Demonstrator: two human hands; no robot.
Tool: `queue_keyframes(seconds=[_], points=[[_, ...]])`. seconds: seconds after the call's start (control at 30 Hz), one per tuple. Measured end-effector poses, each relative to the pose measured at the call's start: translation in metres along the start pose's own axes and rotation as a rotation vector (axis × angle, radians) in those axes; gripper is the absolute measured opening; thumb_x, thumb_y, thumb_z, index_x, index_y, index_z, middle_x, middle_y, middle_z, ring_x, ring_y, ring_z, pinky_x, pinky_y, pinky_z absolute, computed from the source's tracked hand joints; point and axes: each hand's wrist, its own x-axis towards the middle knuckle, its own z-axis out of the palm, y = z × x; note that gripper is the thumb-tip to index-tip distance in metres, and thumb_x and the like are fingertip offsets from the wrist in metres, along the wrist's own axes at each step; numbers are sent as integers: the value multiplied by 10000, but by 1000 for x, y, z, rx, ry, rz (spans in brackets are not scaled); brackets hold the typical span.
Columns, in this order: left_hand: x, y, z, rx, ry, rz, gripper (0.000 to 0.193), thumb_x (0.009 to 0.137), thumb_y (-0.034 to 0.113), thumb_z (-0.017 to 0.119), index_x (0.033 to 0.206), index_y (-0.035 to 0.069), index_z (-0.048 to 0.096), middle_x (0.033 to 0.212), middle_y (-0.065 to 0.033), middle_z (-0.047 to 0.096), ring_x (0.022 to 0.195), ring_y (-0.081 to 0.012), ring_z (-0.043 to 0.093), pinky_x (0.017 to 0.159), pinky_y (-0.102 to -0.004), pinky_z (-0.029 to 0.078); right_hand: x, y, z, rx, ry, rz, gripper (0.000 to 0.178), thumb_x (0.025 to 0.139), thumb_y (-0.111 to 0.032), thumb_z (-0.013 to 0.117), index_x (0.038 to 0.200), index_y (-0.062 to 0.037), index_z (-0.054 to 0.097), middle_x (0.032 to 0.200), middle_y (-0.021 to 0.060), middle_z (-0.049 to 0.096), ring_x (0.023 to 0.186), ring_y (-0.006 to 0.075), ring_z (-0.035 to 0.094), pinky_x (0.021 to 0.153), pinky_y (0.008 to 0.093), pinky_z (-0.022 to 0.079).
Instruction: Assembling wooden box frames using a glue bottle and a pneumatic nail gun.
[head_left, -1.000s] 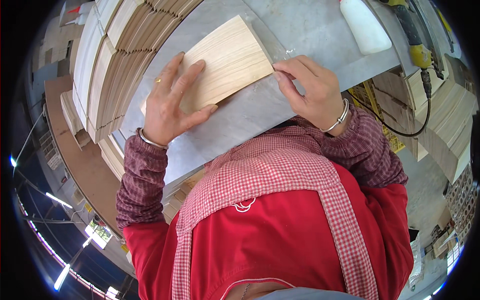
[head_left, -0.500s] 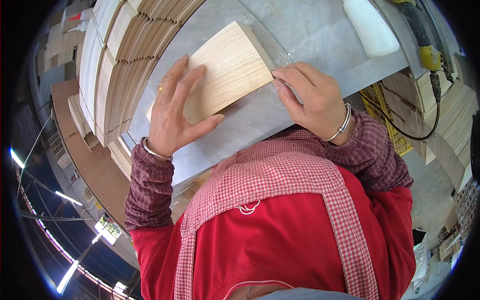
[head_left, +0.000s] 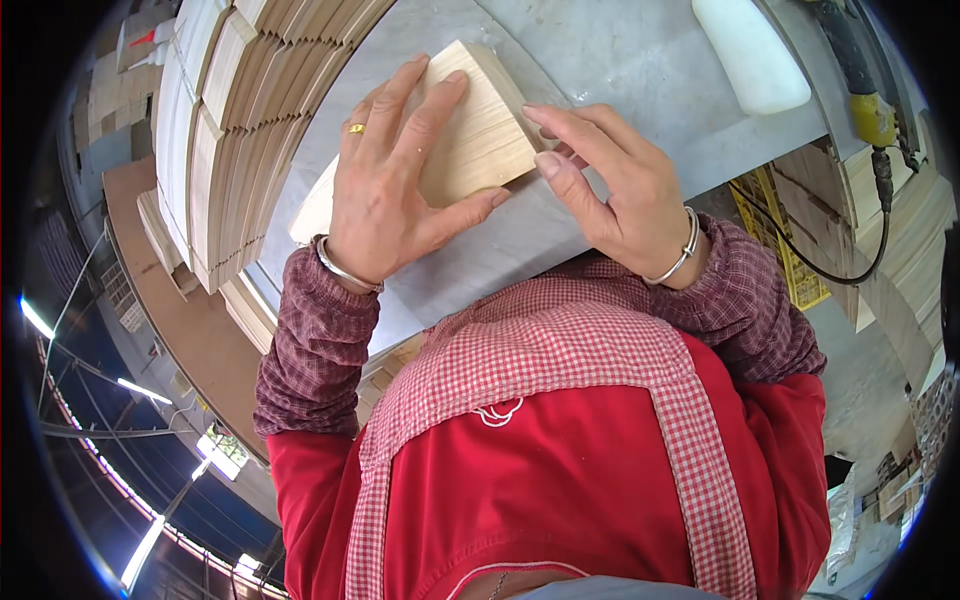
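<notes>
A pale wooden board (head_left: 478, 135) with visible grain lies on a grey tabletop (head_left: 590, 60). My left hand (head_left: 392, 180) is spread over it, fingers on its top face and thumb along the near edge, hiding much of its left part. At the board's right end, my right hand (head_left: 618, 180) has thumb and index finger apart; the fingertips are at or very close to that end face. Whether they touch it I cannot tell. Nothing shows in the right hand's grip, though its inner fingers are partly hidden.
Tall stacks of similar wooden pieces (head_left: 215, 120) stand at the left. A white plastic bottle (head_left: 755, 60) lies at the upper right. Beyond it is a yellow-and-black corded tool (head_left: 872, 118) with a black cable. A yellow crate (head_left: 785, 240) sits below the table's right edge.
My left hand has slid right and farther up over the board. The right thumb and index finger, earlier pinched together at the board's near right corner, have parted.
</notes>
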Motion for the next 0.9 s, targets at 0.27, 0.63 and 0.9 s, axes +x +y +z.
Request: queue_keyframes(seconds=[0.27,0.63,0.9], points=[[0,-1,-2,8,-8,-16,796,594,420,778,1293,140,519,1375,-147,398,1106,-301,465,942,-393,367,17,1,4,44,-73,33,310,849,-55,586,1156,-10,589,936,69,539,680,124,502,596,210,430],[0,-4,7,-13,61,6,801,573,422,779,1290,161,534,1361,-135,425,1102,-296,457,956,-412,335,17,1,3,81,-98,47,352,837,-49,595,1188,-13,579,926,60,528,675,116,492,584,200,410],[-10,-10,14,-26,145,1,790,568,432,769,1273,159,541,1327,-126,452,1107,-298,452,967,-419,318,27,37,-109,-480,227,-80,345,806,-257,664,1110,-100,618,866,30,642,775,175,604,667,292,474]])
